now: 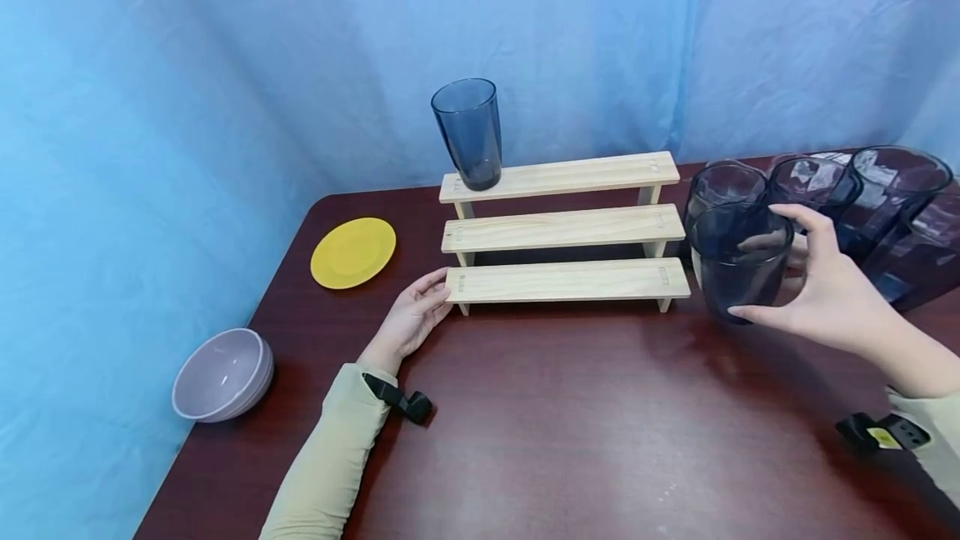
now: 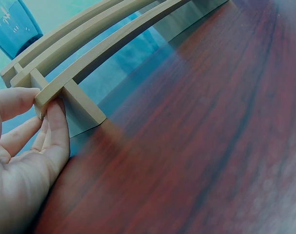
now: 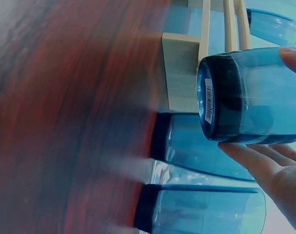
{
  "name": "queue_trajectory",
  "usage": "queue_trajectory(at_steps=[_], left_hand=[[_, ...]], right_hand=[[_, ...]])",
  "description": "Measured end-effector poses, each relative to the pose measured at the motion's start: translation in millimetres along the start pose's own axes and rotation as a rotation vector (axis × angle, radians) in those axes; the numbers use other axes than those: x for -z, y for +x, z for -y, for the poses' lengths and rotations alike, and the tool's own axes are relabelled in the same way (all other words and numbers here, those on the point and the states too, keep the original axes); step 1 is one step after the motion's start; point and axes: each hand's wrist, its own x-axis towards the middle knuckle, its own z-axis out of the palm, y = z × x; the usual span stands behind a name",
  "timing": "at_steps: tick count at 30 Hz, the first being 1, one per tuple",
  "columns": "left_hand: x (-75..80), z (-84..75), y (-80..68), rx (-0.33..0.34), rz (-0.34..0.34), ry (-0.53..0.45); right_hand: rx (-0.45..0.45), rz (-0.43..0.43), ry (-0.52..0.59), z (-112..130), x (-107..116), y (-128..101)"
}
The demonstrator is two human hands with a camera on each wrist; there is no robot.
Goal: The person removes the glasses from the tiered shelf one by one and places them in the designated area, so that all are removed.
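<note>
A three-tier wooden rack [image 1: 562,282] stands on the table. My left hand [image 1: 411,319] grips the left end of its lowest board; in the left wrist view the thumb [image 2: 16,102] lies on top and the fingers curl underneath. My right hand [image 1: 843,294] holds a blue glass tumbler [image 1: 731,273] beside the rack's right end. This tumbler is raised off the table, and a barcode sticker [image 3: 209,100] shows on its base in the right wrist view. Another blue tumbler [image 1: 476,140] stands upright on the left end of the top board.
Several more blue tumblers [image 1: 900,173] stand in a group at the right, right behind the held one. A yellow plate [image 1: 352,252] lies left of the rack. Nearer the left table edge sits a stack of pale purple bowls [image 1: 225,377]. Blue curtain [image 1: 570,40] hangs behind the table.
</note>
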Motion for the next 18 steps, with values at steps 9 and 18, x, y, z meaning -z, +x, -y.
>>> queue_trajectory(at_steps=[9,18], left_hand=[[0.6,-1.3,-1.3,0.006,-0.004,-0.006],[0.5,-0.9,-0.5,0.006,0.004,-0.004]], right_hand=[[0.025,0.010,-0.032,-9,5,-4],[-0.093,0.025,-0.160,-19,11,-6]])
